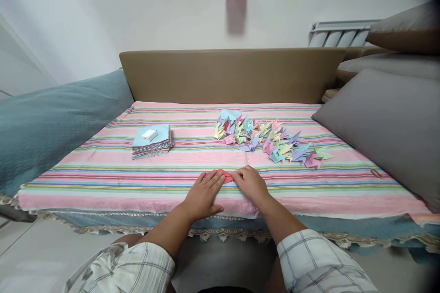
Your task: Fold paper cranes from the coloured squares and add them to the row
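A small piece of red folded paper [227, 176] lies on the striped cloth near its front edge, partly hidden under my fingers. My left hand [205, 194] rests flat on its left part, fingers stretched out and thumb apart. At the paper's right end, my right hand [251, 185] is closed, with the fingers curled and the tips pressed at the paper. Beyond the hands lie many folded paper cranes [252, 139] in pastel colours, spread in a loose band toward the right.
A stack of square paper [151, 145] stands at the left with a small white block [149, 134] on top. The striped cloth [103, 169] covers the sofa seat. Grey cushions [385, 119] are at the right, a blue-covered armrest [62, 114] at the left, a brown backrest [227, 75] behind.
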A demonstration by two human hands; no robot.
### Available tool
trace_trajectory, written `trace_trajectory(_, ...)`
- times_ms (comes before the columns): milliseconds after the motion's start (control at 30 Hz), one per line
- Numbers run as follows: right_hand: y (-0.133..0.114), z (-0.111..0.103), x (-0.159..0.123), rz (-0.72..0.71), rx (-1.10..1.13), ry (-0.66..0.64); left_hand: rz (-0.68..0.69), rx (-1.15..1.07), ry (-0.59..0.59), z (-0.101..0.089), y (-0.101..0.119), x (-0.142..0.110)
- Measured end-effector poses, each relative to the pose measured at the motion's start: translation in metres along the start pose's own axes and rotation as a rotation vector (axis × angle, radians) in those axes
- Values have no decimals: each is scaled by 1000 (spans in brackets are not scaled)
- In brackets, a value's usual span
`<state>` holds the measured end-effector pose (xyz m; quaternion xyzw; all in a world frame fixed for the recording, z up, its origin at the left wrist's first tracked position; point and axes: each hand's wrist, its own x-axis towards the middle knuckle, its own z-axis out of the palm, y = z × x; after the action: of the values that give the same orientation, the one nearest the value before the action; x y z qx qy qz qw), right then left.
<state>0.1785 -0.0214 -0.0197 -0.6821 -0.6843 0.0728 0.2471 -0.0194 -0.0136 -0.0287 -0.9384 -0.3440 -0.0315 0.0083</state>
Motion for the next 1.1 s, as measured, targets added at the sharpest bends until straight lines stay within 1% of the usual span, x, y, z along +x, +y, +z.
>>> trace_trajectory(100,-4,4,2,37,64,12,-6,-17,-4,-3,0,0)
trace_trajectory(167,-5,5,3,53,147,-6,-4,-44,20,-5,0,0)
trace_trajectory(233,-2,4,5,81,261,-47,-6,-87,78,-6,0,3)
trace_trajectory(300,4,1,7,128,360,-67,-13,-134,160,-7,0,6)
trace_trajectory(367,12,-3,9,168,375,-45,-25,-174,224,-6,0,12)
trace_trajectory(433,18,-8,10,173,315,-77,-21,-193,262,-5,0,17)
trace_trajectory(500,21,-11,8,104,203,-18,-7,-195,289,-4,0,21)
trace_trajectory(567,22,-12,5,-78,129,52,9,-198,312,-3,-1,24)
trace_trajectory(600,22,-11,3,-189,122,56,11,-202,323,-3,-1,24)
trace_trajectory(633,22,-10,1,-288,129,32,11,-207,330,-3,-1,25)
trace_trajectory(667,22,-8,0,-358,139,-6,10,-212,335,-4,-2,26)
trace_trajectory(700,23,-6,-1,-387,144,-34,9,-217,338,-4,-2,27)
trace_trajectory(867,30,3,1,-352,143,-86,-3,-224,348,-5,-4,30)
trace_trajectory(1100,30,4,5,-341,191,-98,35,-217,384,-2,-6,36)
